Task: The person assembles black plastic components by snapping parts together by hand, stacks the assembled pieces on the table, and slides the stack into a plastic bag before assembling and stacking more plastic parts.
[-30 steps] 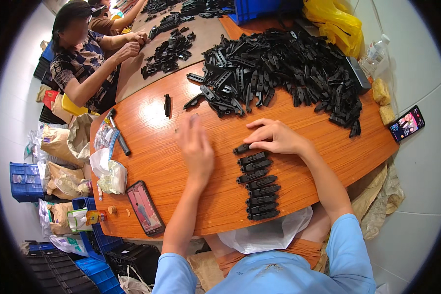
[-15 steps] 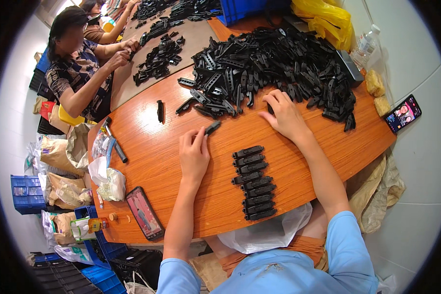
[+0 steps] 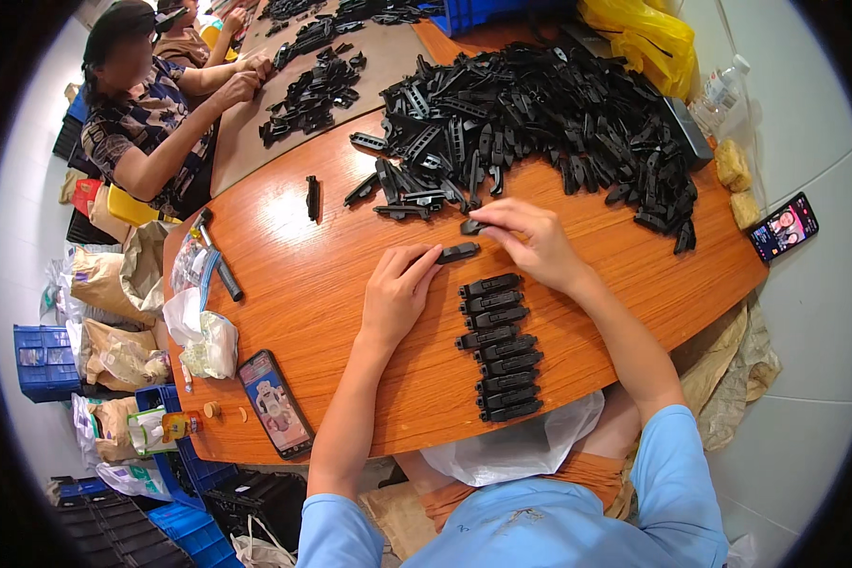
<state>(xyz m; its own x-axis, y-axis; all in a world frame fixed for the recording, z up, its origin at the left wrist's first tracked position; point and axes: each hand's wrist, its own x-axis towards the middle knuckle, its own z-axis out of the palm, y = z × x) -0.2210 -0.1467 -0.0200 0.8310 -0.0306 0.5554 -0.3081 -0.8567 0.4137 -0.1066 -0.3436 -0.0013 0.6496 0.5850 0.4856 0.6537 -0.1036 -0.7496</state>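
Over at the far side of the bench (image 3: pixel 284 298) sits a blue crate (image 3: pixel 473 15), its contents hidden from me; a clear bag (image 3: pixel 186 275) of small bits lies at left. The bench is glossy brown wood, with brown sacks (image 3: pixel 99 272) beyond. Near mid-bench the left hand (image 3: pixel 396 295) pinches a black clip (image 3: pixel 460 253), lying roughly crosswise, free end rightward; the right hand (image 3: pixel 536 243) pinches a short dark piece (image 3: pixel 471 227) just beyond

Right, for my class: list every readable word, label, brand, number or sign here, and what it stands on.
None can be read with certainty.
Phone on the right: screen marks too small.
Phone on the left: no screen text legible.
Clear bottle: label too small.
Brown sack: print too small.
Light-blue shirt: dark mark, unclear.
Black pieces in the left hand and right hand: no lettering legible.
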